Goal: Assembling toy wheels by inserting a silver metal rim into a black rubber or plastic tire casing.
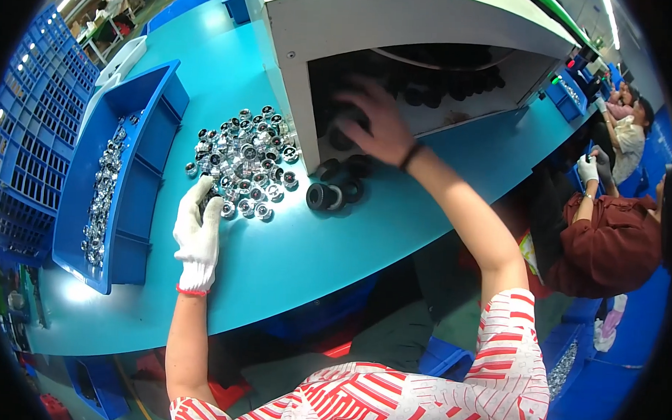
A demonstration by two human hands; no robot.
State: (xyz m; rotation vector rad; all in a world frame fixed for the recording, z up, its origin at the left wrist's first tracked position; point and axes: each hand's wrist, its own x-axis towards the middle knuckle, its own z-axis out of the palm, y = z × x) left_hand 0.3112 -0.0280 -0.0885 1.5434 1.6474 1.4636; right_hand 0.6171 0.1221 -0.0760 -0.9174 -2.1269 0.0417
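Teal table [312,246] carries a white boxy housing [296,123]. Left of it, the white-gloved left hand [197,233] pinches a small dark part [210,196] by shiny round pieces [249,153]; at its opening, the half-spread bare right hand [387,127] should separate black rings [317,197] singly.

At upper centre, the right hand [376,122] is smeared by blur, its fingertips lost in the shadow of the white housing [446,20], which the top edge cuts off. At centre left, the gloved left hand [197,235] partly hides a small dark piece [211,200], its grip unclear, while the dark rim crops the blue lattice crate [30,121] at far left.
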